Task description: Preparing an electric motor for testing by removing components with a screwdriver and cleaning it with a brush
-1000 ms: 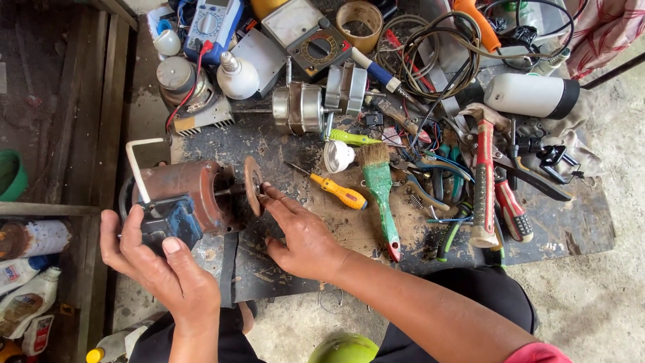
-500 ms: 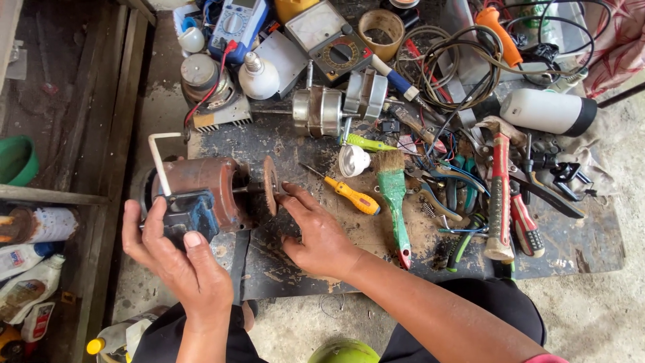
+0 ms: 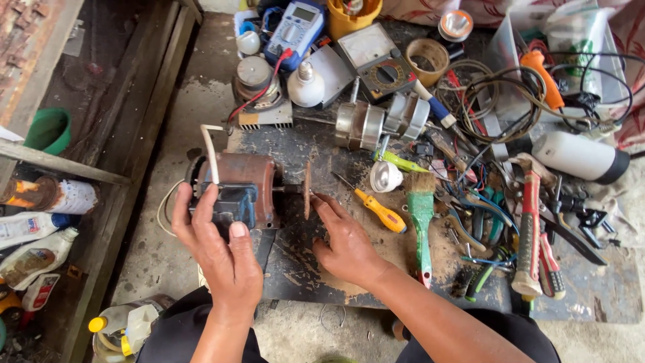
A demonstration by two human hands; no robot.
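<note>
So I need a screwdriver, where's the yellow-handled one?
The yellow-handled screwdriver lies on the dark mat, just right of the right hand, left of the green brush.
</note>
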